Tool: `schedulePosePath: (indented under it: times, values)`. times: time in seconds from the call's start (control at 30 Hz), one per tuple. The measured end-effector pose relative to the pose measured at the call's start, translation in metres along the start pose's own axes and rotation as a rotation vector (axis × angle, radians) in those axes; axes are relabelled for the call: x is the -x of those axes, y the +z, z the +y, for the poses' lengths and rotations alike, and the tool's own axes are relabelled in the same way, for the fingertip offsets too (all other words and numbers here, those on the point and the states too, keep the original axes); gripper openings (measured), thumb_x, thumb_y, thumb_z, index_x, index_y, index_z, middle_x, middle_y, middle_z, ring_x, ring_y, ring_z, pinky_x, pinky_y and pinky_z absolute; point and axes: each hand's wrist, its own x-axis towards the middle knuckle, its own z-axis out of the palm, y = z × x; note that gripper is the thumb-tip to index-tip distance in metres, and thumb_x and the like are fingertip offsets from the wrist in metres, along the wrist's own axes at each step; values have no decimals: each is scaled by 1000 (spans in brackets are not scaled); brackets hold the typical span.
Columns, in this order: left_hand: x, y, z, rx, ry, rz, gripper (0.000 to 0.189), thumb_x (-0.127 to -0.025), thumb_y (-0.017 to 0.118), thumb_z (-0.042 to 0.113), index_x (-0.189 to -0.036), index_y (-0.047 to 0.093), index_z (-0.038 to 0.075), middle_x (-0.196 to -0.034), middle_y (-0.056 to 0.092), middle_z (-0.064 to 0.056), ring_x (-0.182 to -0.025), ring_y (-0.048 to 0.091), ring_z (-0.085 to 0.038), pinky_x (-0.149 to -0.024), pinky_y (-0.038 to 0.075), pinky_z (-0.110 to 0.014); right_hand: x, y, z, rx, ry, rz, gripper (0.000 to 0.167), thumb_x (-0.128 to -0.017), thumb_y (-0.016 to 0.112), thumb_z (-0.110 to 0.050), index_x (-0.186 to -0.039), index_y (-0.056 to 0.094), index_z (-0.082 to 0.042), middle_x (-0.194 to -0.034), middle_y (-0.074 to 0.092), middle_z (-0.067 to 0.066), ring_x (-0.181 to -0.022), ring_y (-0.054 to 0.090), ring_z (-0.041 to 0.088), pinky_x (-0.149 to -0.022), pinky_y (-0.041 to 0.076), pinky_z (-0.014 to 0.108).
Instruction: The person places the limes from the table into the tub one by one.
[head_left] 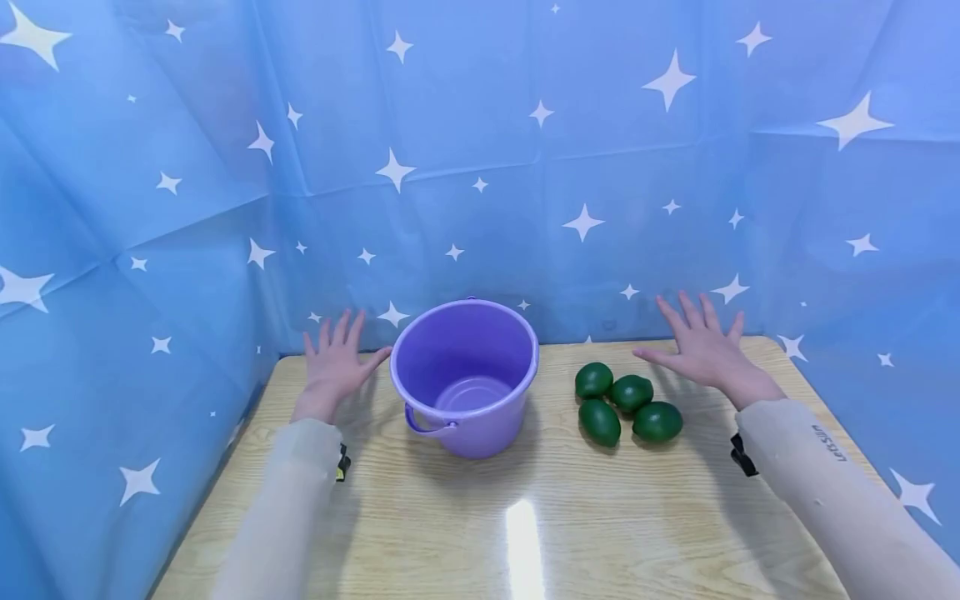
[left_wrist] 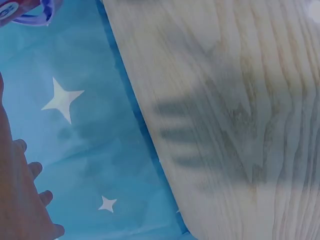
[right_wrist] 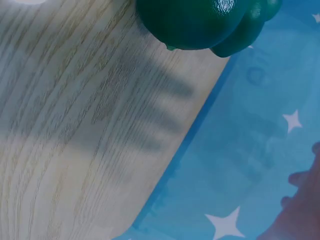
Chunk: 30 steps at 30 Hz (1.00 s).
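Note:
A purple plastic bucket (head_left: pixel 487 429) stands upright on the wooden table, its handle hanging down at the front left; its inside looks bare. To its right, several dark green limes (head_left: pixel 657 422) lie close together. My left hand (head_left: pixel 333 367) is spread left of the bucket, thumb toward the rim; whether it touches, I cannot tell. Behind and right of the limes, my right hand (head_left: pixel 705 350) is held with fingers spread and holds nothing. In the left wrist view, part of the left hand (left_wrist: pixel 22 195) shows at the edge; the right wrist view shows limes (right_wrist: pixel 195 20) at the top.
The light wooden table (head_left: pixel 450 533) has rounded back corners. A blue curtain with white stars (head_left: pixel 480 108) hangs behind it and along both sides. Light glares off the tabletop near the front middle, and shadows of both arms fall on the wood.

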Motion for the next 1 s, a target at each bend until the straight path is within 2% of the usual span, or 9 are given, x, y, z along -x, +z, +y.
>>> schedulePosePath:
  times: [0.43,0.8,1.0]
  values:
    - [0,-11,-14,6,-8,12,100,-89,32,83,-162,6,20,-168,6,-18,-152,-4,-50,-116,-11,-74,2,-9,3,15,5,-8,105,-90,51,-72,-162,-3,-18,-165,-6,28,-148,-16,54,-100,-16,87]
    - [4,-18,-13,19,-11,14,100,-89,33,83,-162,6,20,-168,7,-17,-153,-2,-49,-116,-12,-75,3,-11,2,17,17,-10,104,-90,52,-70,-162,-2,-18,-165,-4,29,-148,-13,55,-101,-15,87]
    - [5,-19,-11,12,-2,12,100,-89,31,83,-162,1,22,-168,6,-17,-153,-1,-49,-116,-10,-75,6,-13,2,15,17,-3,103,-90,53,-70,-162,1,-18,-165,0,29,-149,-12,55,-102,-16,86]
